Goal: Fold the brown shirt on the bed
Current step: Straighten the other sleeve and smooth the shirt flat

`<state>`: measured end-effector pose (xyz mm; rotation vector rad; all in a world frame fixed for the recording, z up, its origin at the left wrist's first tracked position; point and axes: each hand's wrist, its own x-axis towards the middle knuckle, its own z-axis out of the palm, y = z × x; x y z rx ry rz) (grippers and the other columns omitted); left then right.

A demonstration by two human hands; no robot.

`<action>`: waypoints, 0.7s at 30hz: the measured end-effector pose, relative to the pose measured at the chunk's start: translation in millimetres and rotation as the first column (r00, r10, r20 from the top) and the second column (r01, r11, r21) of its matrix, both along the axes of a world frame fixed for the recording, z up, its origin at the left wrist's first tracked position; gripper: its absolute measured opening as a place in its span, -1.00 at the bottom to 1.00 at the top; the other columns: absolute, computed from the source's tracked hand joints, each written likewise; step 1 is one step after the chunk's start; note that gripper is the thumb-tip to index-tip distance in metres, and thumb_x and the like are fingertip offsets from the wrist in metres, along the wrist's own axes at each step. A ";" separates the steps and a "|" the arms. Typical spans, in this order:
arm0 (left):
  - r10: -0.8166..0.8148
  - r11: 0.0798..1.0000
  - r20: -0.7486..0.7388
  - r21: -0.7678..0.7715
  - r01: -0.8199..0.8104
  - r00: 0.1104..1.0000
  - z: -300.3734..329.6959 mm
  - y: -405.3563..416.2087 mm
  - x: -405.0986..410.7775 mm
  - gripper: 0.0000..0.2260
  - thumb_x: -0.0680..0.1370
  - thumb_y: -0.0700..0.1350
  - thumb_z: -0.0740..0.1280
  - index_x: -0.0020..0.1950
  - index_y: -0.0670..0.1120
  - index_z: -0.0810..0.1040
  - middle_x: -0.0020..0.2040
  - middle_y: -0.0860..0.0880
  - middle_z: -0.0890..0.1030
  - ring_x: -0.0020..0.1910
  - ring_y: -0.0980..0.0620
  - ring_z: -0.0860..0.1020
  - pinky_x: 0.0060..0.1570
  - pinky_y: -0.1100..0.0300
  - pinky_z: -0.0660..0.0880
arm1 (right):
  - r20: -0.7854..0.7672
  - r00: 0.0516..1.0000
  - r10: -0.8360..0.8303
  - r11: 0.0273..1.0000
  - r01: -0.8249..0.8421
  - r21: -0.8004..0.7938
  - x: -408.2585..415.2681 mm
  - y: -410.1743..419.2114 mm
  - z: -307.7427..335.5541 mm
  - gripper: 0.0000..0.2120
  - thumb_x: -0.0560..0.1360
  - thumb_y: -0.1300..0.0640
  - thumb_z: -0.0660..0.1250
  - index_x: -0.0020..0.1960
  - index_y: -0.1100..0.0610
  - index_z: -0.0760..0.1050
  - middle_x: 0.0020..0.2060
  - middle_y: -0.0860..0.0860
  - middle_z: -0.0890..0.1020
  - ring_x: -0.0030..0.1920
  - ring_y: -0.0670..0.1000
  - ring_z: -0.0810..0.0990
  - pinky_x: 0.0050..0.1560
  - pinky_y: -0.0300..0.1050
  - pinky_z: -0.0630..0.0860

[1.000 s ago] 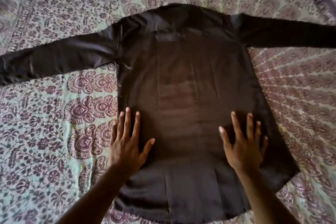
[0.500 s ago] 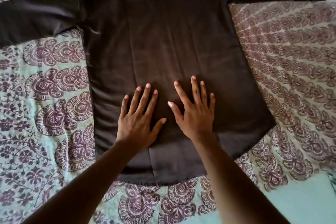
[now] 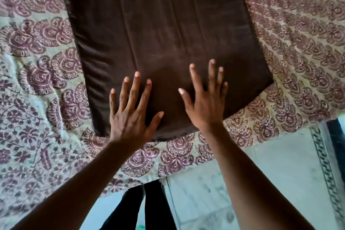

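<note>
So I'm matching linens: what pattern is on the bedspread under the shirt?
Purple-maroon paisley and floral print on pale green bedspread, clearest in the head view.

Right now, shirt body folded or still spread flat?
Spread flat. The brown shirt lies as a single layer on the patterned bedspread, its side edges unfolded; left hand and right hand rest open near its hem. Sleeves out of view.
</note>
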<state>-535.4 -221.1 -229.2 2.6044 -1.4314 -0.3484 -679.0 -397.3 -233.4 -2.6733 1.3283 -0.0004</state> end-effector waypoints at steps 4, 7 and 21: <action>-0.061 0.993 0.055 0.103 0.056 0.997 -1.9 14.0 -11.4 -0.17 0.54 0.45 0.12 0.70 0.10 -0.01 0.72 -0.01 -0.07 0.69 -0.15 -0.04 0.57 -0.34 -0.03 | -0.115 0.976 0.184 0.982 -0.179 0.050 -35.9 34.5 1.0 -0.35 0.62 -0.42 0.02 0.65 -0.29 -0.01 0.69 0.03 -0.10 0.68 0.17 -0.11 0.58 0.34 0.04; -0.095 0.990 0.048 0.106 0.089 0.994 -0.9 40.7 -15.5 -0.13 0.50 0.47 0.19 0.69 0.09 0.06 0.71 -0.01 -0.02 0.68 -0.17 0.00 0.55 -0.36 0.01 | -0.151 0.967 0.204 0.979 -0.198 0.055 -86.6 13.5 5.9 -0.31 0.58 -0.48 0.04 0.64 -0.30 0.03 0.69 -0.01 -0.08 0.68 0.15 -0.05 0.56 0.33 0.12; -0.045 0.999 0.128 -0.019 0.048 0.991 -13.7 -30.9 43.4 -0.29 0.60 0.40 0.07 0.69 0.15 0.04 0.71 -0.03 -0.02 0.67 -0.19 0.04 0.57 -0.25 0.10 | -0.139 0.960 0.244 0.970 -0.244 0.017 -44.4 -70.2 -2.9 -0.31 0.54 -0.51 0.02 0.62 -0.37 0.00 0.69 -0.03 -0.08 0.67 0.19 -0.08 0.54 0.46 0.09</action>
